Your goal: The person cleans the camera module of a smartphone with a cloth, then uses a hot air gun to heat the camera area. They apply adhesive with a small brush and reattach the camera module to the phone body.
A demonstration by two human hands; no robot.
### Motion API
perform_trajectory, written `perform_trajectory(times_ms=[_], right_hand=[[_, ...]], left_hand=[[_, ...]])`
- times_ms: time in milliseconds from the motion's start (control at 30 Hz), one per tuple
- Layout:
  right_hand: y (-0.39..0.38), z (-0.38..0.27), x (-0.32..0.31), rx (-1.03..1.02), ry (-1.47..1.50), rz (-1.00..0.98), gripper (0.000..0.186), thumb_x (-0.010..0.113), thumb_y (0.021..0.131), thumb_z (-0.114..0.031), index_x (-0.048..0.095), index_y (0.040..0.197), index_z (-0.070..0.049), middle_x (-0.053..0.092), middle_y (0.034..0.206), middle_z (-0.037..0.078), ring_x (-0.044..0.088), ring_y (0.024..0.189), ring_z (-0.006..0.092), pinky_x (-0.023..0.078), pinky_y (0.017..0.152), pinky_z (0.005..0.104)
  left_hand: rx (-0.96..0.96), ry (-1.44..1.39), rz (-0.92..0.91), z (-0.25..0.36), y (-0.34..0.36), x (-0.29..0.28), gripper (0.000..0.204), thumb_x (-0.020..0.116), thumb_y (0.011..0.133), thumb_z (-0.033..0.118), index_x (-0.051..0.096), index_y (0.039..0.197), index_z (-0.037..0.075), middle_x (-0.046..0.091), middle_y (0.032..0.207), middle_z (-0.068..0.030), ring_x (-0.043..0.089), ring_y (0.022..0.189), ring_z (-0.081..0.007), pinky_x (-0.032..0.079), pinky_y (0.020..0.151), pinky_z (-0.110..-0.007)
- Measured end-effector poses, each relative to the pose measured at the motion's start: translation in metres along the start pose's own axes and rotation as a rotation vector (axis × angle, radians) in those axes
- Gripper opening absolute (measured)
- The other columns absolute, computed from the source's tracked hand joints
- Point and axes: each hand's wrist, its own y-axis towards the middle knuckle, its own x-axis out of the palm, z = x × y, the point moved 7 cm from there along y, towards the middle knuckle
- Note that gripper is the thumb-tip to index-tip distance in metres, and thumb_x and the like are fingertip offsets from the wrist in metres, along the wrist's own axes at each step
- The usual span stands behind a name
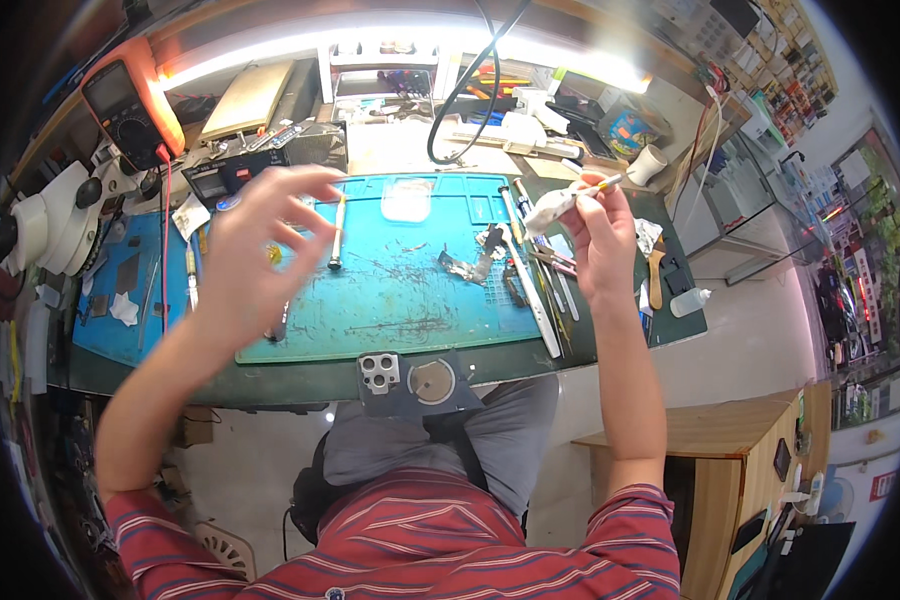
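Note:
My left hand [270, 235], smeared by motion, hangs over the left part of the blue work mat [370, 300]. Its fingers look spread, with nothing seen in them. Raised over the mat's right side, my right hand [602, 230] pinches a slim pen-like tool [602, 187] with a yellow part, together with a crumpled white tissue [550, 208]. A dark-tipped screwdriver [337, 235] lies beside my left hand. Below the mat, over my lap, is a grey phone back panel [410, 382] with a camera block and a ring.
An orange multimeter [128, 105] stands at the back left, above a white microscope part [60, 215]. A black cable loop [460, 100] hangs at the back. Small parts [470, 262] and slim tools [535, 300] lie on the mat's right. A squeeze bottle [690, 302] is near the right edge.

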Motion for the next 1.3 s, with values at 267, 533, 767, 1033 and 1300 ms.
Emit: perform_trajectory(times_ms=[267, 533, 767, 1033, 1300], right_hand=[[-0.047, -0.041, 0.056, 0.087, -0.076, -0.131, 0.018, 0.065, 0.101, -0.011, 0.064, 0.116, -0.001, 0.069, 0.106, 0.008, 0.069, 0.093, 0.0147, 0.059, 0.083, 0.0304], [-0.044, -0.061, 0.027, 0.082, -0.076, 0.0, 0.025, 0.067, 0.102, -0.018, 0.065, 0.117, 0.001, 0.07, 0.105, 0.008, 0.069, 0.093, 0.0149, 0.057, 0.077, 0.0283], [-0.007, -0.01, -0.011, 0.335, -0.421, -0.069, 0.031, 0.065, 0.104, -0.028, 0.066, 0.113, 0.001, 0.072, 0.099, 0.006, 0.069, 0.086, 0.0133, 0.056, 0.072, 0.027], [-0.07, 0.006, -0.004, 0.099, -1.683, -0.335, 0.024, 0.072, 0.087, -0.032, 0.074, 0.088, -0.008, 0.074, 0.085, 0.01, 0.072, 0.088, 0.0295, 0.057, 0.079, 0.0421], [-0.066, 0.004, -0.018, 0.091, -1.685, -0.305, 0.017, 0.068, 0.082, -0.021, 0.067, 0.082, -0.004, 0.072, 0.082, 0.016, 0.071, 0.08, 0.0346, 0.057, 0.075, 0.045]], left_hand=[[-0.259, -0.837, -0.365, 0.027, 0.034, 0.13, 0.048, 0.068, 0.102, 0.021, 0.053, 0.141, -0.003, 0.067, 0.124, -0.0121, 0.069, 0.095, -0.014, 0.058, 0.086, -0.03], [-0.178, -0.688, -0.324, 0.035, 0.064, 0.132, 0.03, 0.063, 0.105, 0.022, 0.071, 0.117, -0.004, 0.074, 0.096, -0.0078, 0.068, 0.085, -0.0118, 0.056, 0.081, -0.027], [-0.407, -0.641, -0.244, -0.023, 0.08, 0.163, 0.035, 0.062, 0.104, 0.027, 0.07, 0.122, -0.003, 0.074, 0.098, -0.0085, 0.07, 0.086, -0.0129, 0.057, 0.082, -0.027], [-0.502, -0.476, -0.176, -0.081, 0.084, 0.167, 0.034, 0.06, 0.104, 0.021, 0.066, 0.125, -0.006, 0.074, 0.104, -0.0115, 0.072, 0.084, -0.0142, 0.059, 0.074, -0.027], [-0.072, 0.406, -0.082, -0.061, 0.103, 0.157, 0.031, 0.06, 0.103, 0.025, 0.072, 0.122, 0.004, 0.074, 0.082, -0.0124, 0.071, 0.068, -0.0144, 0.054, 0.062, -0.033]])
